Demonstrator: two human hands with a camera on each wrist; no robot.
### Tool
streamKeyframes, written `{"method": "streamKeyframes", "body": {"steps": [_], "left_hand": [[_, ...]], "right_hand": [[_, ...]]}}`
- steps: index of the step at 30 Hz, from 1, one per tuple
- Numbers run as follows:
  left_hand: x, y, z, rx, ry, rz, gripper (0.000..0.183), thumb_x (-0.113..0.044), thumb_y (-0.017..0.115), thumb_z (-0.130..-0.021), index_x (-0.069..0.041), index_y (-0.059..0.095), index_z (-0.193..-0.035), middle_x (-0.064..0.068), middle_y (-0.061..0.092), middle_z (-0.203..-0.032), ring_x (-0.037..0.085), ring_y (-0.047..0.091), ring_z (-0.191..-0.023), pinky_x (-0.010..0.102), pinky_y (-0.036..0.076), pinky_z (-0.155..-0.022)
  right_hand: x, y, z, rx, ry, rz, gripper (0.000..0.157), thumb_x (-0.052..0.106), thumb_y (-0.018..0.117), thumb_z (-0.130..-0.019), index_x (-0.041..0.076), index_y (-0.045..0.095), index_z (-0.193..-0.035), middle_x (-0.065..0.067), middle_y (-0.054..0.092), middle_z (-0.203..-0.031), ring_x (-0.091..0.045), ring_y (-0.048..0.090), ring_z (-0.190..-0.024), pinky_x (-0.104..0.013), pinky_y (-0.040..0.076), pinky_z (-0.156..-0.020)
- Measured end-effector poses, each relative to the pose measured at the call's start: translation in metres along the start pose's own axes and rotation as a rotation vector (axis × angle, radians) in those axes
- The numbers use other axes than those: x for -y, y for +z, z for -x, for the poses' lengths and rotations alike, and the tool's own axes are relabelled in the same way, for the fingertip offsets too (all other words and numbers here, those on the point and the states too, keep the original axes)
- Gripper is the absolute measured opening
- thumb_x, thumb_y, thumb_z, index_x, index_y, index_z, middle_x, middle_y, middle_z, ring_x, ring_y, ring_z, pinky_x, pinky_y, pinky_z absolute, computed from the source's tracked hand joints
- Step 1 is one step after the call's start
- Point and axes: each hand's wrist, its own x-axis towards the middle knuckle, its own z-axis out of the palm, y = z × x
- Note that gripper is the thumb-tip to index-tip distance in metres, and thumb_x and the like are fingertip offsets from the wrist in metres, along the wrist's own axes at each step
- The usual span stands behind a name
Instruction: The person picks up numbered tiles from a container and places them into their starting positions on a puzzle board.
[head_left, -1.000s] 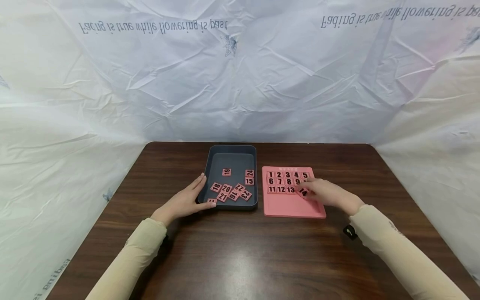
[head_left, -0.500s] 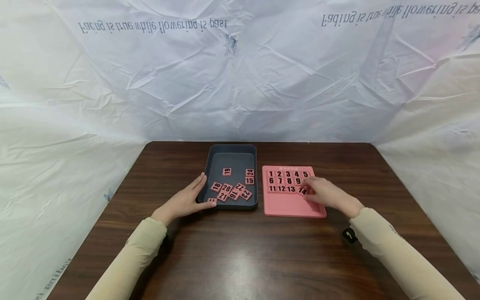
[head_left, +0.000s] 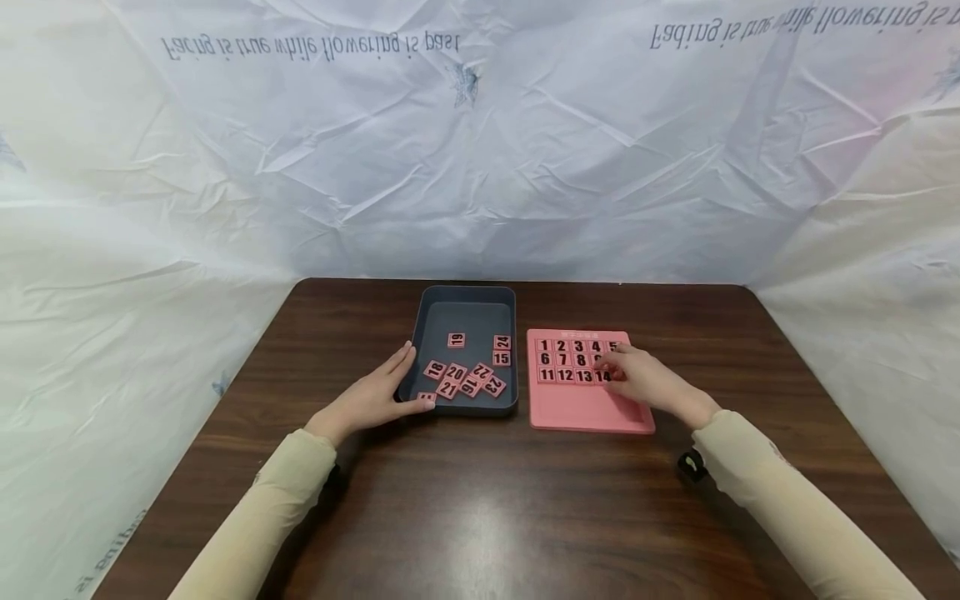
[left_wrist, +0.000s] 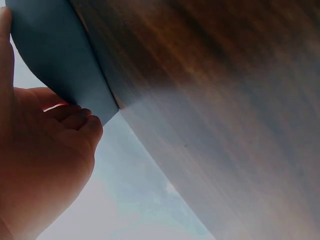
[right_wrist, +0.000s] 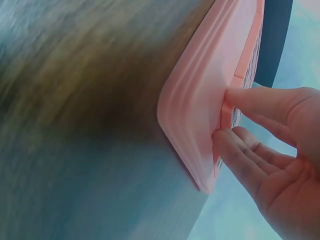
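Note:
In the head view a dark grey tray (head_left: 467, 318) holds several loose pink number tiles, mostly toward its near end. My left hand (head_left: 366, 405) holds the tray's near left corner, thumb at the front rim and fingers along the left side; the left wrist view shows curled fingers (left_wrist: 91, 127) against the tray wall. To the right lies a pink board (head_left: 577, 408) with tiles in rows from 1 onward. My right hand (head_left: 651, 382) pinches the pink number tile 14 (head_left: 602, 377), lying beside tile 13 (head_left: 583, 377). The hand covers part of the second row.
Loose tile 19 (head_left: 456, 340) lies apart from the others in the tray, and tile 15 (head_left: 502, 358) is by its right wall. Everything stands on a dark wooden table (head_left: 450, 492). A white printed sheet (head_left: 480, 192) hangs around the back and sides.
Tile 14, tilted before, now sits straight in line beside tile 13, with my right hand still at it. My left hand and the tray have stayed in place.

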Motion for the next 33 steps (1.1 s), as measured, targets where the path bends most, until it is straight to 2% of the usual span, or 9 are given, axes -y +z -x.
{"method": "streamKeyframes", "body": {"steps": [14,18,22,26,29,33], "left_hand": [[0.000,0.000,0.000,-0.005,0.009,-0.002,0.117,-0.082,0.057,-0.081,-0.014,0.011,-0.164,0.005,0.004,-0.170,0.034,0.026,-0.150,0.055,0.035,-0.112],[0.001,0.000,-0.001,-0.010,0.013,-0.004,0.117,-0.082,0.057,-0.081,-0.013,0.011,-0.164,0.007,0.005,-0.170,0.035,0.026,-0.150,0.056,0.035,-0.112],[0.001,0.001,-0.001,-0.012,0.015,-0.005,0.116,-0.082,0.056,-0.082,-0.013,0.011,-0.163,0.008,0.006,-0.170,0.036,0.028,-0.149,0.056,0.036,-0.111],[0.000,0.000,0.000,-0.010,0.011,-0.005,0.116,-0.082,0.056,-0.081,-0.013,0.011,-0.163,0.007,0.005,-0.170,0.036,0.029,-0.148,0.056,0.036,-0.111],[0.000,0.000,0.000,-0.011,0.011,-0.008,0.117,-0.082,0.057,-0.081,-0.013,0.012,-0.163,0.006,0.005,-0.170,0.035,0.028,-0.149,0.056,0.036,-0.112],[0.000,0.000,-0.001,-0.018,0.018,-0.029,0.117,-0.082,0.057,-0.081,-0.012,0.013,-0.163,0.007,0.005,-0.169,0.033,0.025,-0.150,0.054,0.034,-0.113]], "right_hand": [[0.001,0.007,-0.004,-0.039,-0.004,0.024,0.027,0.012,0.076,-0.090,0.002,0.073,-0.115,-0.013,0.064,-0.107,-0.024,0.062,-0.092,-0.047,0.055,-0.080],[0.001,0.007,-0.005,-0.034,-0.020,0.030,0.024,0.015,0.075,-0.091,0.004,0.073,-0.113,-0.011,0.063,-0.105,-0.022,0.062,-0.090,-0.045,0.055,-0.077],[0.001,0.002,-0.007,-0.028,-0.012,0.032,0.025,0.018,0.074,-0.093,0.005,0.073,-0.114,-0.009,0.064,-0.103,-0.019,0.061,-0.085,-0.044,0.054,-0.074],[0.004,-0.007,-0.014,-0.037,-0.016,0.025,0.027,0.016,0.071,-0.095,0.002,0.071,-0.118,-0.012,0.066,-0.104,-0.020,0.062,-0.083,-0.041,0.053,-0.070],[0.011,-0.016,-0.023,-0.048,-0.031,0.010,0.028,0.014,0.069,-0.096,-0.001,0.069,-0.119,-0.013,0.065,-0.102,-0.020,0.061,-0.083,-0.040,0.052,-0.068],[0.025,-0.028,-0.040,-0.051,-0.046,0.006,0.029,0.014,0.066,-0.098,-0.002,0.069,-0.122,-0.013,0.065,-0.101,-0.024,0.062,-0.086,-0.043,0.053,-0.072]]}}
